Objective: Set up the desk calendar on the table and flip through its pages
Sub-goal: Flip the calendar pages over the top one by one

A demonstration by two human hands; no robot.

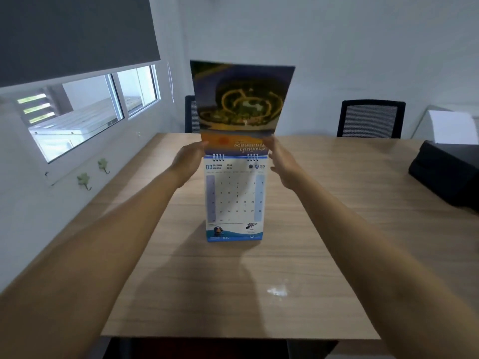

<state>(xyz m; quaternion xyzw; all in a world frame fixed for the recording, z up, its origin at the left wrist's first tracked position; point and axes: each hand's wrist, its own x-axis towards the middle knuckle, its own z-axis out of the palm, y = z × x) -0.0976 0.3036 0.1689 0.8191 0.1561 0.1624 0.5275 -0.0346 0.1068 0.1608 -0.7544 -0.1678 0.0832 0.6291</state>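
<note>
Forearms reach in from six o'clock over our wooden surface. At the centre the desk calendar stands upright, showing March. Our left hand sits at its upper left corner, fingers at the lifted page; whether it grips the sheet we cannot tell. Our right hand is spread open beside the upper right corner, holding nothing. At twelve o'clock the page stands raised above the rings.

Desk calendar upright on wooden table, showing March, one picture page lifted vertically above spiral.
</note>
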